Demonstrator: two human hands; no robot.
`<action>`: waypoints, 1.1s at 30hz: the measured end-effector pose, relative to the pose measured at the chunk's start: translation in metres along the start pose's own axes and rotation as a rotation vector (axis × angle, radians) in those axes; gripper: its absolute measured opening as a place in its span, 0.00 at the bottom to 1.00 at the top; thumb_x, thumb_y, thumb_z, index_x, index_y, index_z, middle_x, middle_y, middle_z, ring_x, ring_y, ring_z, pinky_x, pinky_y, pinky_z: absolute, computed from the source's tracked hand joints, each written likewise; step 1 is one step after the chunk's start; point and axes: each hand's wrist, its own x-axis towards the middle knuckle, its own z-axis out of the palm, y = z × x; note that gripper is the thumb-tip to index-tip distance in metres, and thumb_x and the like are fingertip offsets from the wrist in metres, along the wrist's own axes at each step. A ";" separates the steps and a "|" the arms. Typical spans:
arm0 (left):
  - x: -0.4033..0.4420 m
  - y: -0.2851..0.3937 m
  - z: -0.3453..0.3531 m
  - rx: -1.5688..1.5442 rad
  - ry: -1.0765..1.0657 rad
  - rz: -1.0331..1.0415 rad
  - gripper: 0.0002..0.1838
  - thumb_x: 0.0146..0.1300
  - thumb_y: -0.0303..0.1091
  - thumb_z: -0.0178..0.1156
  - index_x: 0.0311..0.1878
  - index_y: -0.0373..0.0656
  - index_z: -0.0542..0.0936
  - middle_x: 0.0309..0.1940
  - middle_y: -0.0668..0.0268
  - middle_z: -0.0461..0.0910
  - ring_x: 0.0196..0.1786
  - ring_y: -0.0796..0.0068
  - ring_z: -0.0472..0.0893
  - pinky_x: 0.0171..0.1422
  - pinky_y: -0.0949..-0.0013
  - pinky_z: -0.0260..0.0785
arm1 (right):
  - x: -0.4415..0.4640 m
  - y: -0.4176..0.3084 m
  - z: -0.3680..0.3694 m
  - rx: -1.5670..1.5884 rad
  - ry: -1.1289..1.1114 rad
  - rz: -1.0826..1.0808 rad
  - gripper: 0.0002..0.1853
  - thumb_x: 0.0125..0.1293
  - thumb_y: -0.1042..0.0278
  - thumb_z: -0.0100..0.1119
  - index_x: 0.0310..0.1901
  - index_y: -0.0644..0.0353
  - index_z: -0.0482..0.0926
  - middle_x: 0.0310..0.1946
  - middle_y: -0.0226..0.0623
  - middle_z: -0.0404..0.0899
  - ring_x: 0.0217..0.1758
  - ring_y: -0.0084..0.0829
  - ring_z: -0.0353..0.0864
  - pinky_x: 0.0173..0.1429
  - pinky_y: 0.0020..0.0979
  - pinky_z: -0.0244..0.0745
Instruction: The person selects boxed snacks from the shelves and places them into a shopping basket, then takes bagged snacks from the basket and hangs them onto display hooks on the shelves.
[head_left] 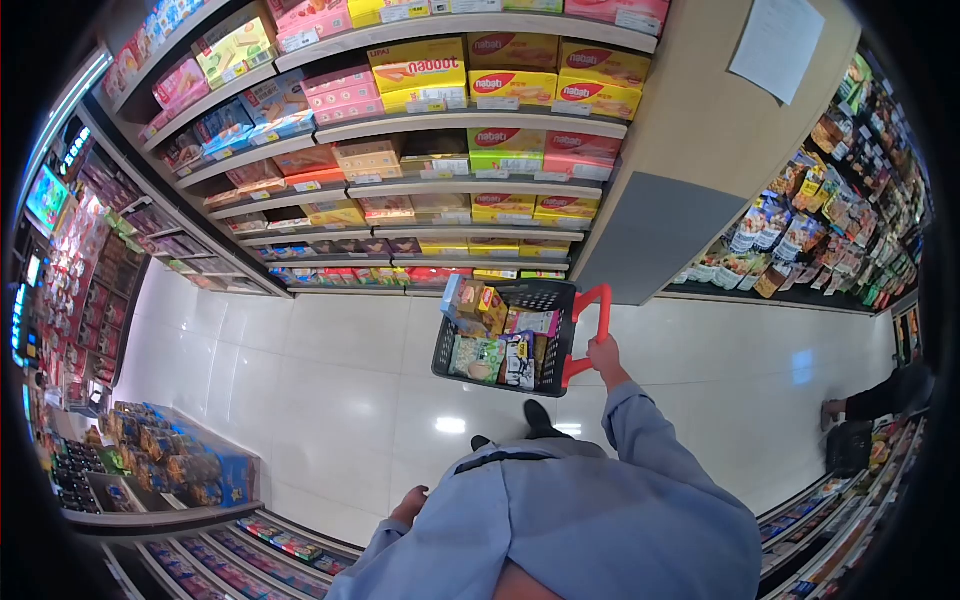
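Note:
My right hand (604,354) is closed around the red handle (603,312) of a black shopping basket (440,356). The basket is in front of my feet and holds several packages. Among them are a yellow-brown box (491,312), a pale green bag (476,358), a black-and-white pack (519,360) and a pink pack (536,322). By my left side hangs my left hand (409,505), away from the basket and the shelves. Its fingers look loosely stretched, and I see no item in them.
Ahead stands a shelf unit (400,121) of boxed snacks, many of them yellow. A pillar (640,230) adjoins it, with bagged goods (790,225) beyond. Low shelves (230,560) run behind me. A blue display box (228,470) stands left. Another person's leg (875,397) shows at right.

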 end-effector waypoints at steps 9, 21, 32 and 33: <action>-0.014 0.116 -0.039 0.191 0.158 0.060 0.30 0.60 0.44 0.60 0.61 0.34 0.74 0.47 0.46 0.83 0.55 0.52 0.82 0.63 0.59 0.72 | -0.028 -0.040 -0.030 0.271 -0.355 0.345 0.22 0.65 0.59 0.53 0.60 0.53 0.70 0.51 0.40 0.79 0.56 0.36 0.76 0.55 0.52 0.66; -0.018 0.253 0.074 0.124 0.120 0.113 0.29 0.63 0.44 0.58 0.62 0.33 0.74 0.49 0.46 0.83 0.55 0.51 0.82 0.62 0.59 0.73 | -0.016 -0.018 -0.062 0.214 -0.422 0.028 0.10 0.59 0.66 0.61 0.38 0.62 0.81 0.25 0.37 0.81 0.30 0.31 0.81 0.36 0.35 0.74; -0.035 0.266 0.105 0.315 0.118 0.016 0.30 0.62 0.45 0.60 0.62 0.35 0.74 0.50 0.46 0.82 0.55 0.51 0.81 0.62 0.58 0.72 | 0.032 0.044 -0.079 0.118 -0.364 -0.132 0.14 0.60 0.60 0.63 0.41 0.62 0.80 0.35 0.43 0.84 0.41 0.39 0.85 0.46 0.36 0.78; -0.034 0.268 0.105 0.349 0.120 0.017 0.30 0.61 0.45 0.60 0.61 0.34 0.74 0.49 0.46 0.82 0.55 0.51 0.81 0.62 0.58 0.72 | 0.034 0.048 -0.084 0.094 -0.351 -0.170 0.13 0.61 0.63 0.62 0.42 0.63 0.79 0.33 0.41 0.84 0.39 0.35 0.85 0.44 0.34 0.78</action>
